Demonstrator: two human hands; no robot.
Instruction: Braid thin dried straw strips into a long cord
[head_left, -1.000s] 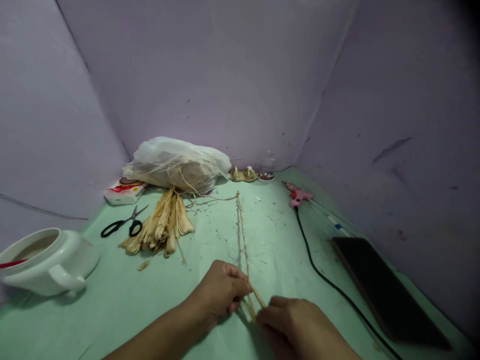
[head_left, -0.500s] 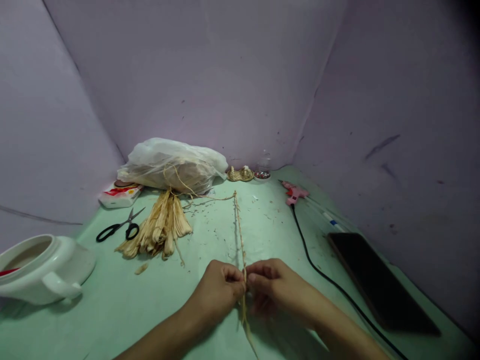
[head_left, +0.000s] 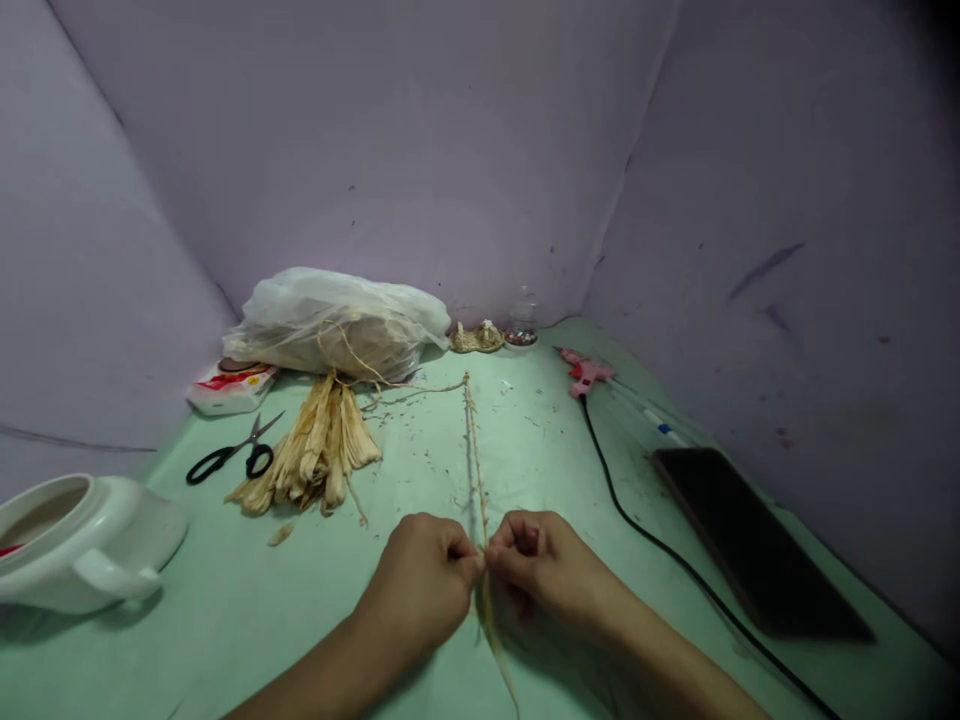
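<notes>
A thin braided cord of straw-coloured fibre (head_left: 475,455) runs taut down the table from a small fixed point at its far end. My left hand (head_left: 429,570) pinches the cord's near end from the left, thumb against fingers. From the right, my right hand (head_left: 546,565) pinches at the same spot, its fingertips meeting those of the left. Loose strands hang below both hands toward the near edge. A bundle of dried husks (head_left: 319,450) lies to the left, and a thin string loops from it to the cord's far end.
Black-handled scissors (head_left: 232,455) and a white pot (head_left: 97,540) are on the left. A plastic bag (head_left: 337,315) rests against the back wall beside a small box (head_left: 232,388). Rightward are a pink glue gun (head_left: 589,370), its black cable (head_left: 622,520) and a dark phone (head_left: 757,540).
My hands have stayed at the cord, with small finger movements and the fingertips pinching at its sides. The whole view has shifted slightly.
</notes>
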